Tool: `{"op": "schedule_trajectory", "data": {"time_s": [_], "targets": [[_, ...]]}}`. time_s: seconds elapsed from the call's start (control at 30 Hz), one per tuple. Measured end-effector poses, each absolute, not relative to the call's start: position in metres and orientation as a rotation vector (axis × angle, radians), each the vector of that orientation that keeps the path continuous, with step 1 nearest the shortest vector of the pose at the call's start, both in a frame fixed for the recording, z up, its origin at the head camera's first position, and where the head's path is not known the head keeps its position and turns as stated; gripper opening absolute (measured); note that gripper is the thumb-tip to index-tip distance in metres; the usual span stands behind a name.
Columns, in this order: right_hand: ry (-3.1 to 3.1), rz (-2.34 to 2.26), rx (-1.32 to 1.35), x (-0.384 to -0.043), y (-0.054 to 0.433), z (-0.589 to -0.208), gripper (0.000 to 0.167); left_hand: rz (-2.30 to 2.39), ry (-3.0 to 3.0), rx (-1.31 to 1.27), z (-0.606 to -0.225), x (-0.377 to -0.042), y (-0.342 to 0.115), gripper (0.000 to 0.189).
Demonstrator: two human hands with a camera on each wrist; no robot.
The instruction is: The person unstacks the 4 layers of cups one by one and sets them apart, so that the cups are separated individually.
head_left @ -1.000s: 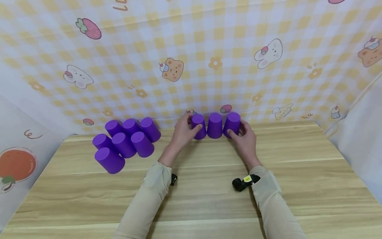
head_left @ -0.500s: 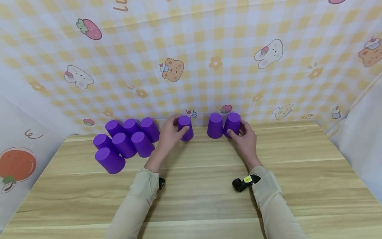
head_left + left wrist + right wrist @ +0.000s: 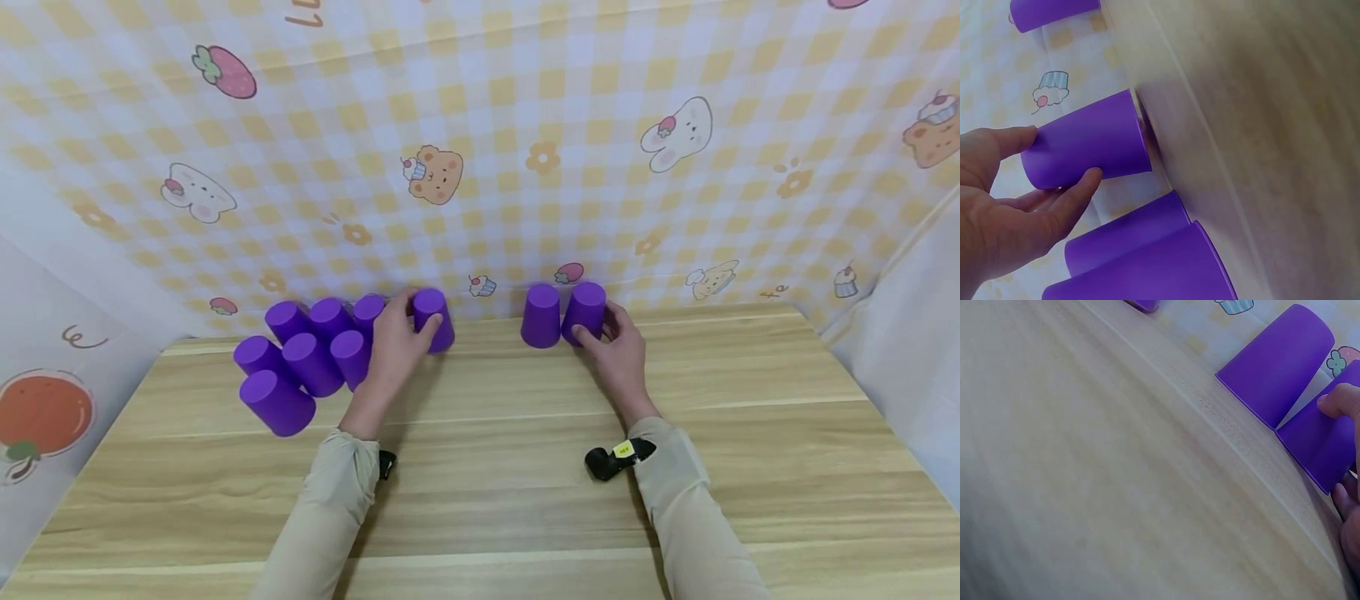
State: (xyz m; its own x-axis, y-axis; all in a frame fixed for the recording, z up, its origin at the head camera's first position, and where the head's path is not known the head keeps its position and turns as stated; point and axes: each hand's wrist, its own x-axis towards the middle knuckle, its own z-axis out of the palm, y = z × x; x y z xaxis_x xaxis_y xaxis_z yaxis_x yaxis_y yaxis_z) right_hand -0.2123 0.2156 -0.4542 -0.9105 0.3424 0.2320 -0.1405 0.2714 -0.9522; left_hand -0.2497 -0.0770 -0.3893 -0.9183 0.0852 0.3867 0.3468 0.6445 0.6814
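Observation:
My left hand (image 3: 399, 337) grips an upside-down purple cup (image 3: 435, 325) by its sides, thumb on the near face. In the left wrist view this cup (image 3: 1085, 140) has its rim close to the tabletop; I cannot tell if it touches. On the right, my right hand (image 3: 618, 354) holds another inverted purple cup (image 3: 585, 308), with fingers mostly hidden behind it. Beside that one stands a third purple cup (image 3: 541, 317), untouched, their rims meeting in the right wrist view.
Several more inverted purple cups (image 3: 279, 406) stand in a cluster at the left, partly hidden by my left hand. A patterned cloth (image 3: 510, 217) hangs along the back edge of the wooden table (image 3: 495, 475).
My left hand has moved one cup leftward, away from the row of three and close to the cluster. The right hand and its two cups have stayed in place.

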Motion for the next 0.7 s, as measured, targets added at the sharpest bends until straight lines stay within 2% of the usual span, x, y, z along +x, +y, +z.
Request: {"op": "schedule_trajectory", "data": {"time_s": [0.7], "targets": [[-2.157,1.683,-0.165,-0.21,0.215,-0.452,0.06,-1.051,-2.532,-0.211,-0.383,-0.235,-0.077,0.05]]}}
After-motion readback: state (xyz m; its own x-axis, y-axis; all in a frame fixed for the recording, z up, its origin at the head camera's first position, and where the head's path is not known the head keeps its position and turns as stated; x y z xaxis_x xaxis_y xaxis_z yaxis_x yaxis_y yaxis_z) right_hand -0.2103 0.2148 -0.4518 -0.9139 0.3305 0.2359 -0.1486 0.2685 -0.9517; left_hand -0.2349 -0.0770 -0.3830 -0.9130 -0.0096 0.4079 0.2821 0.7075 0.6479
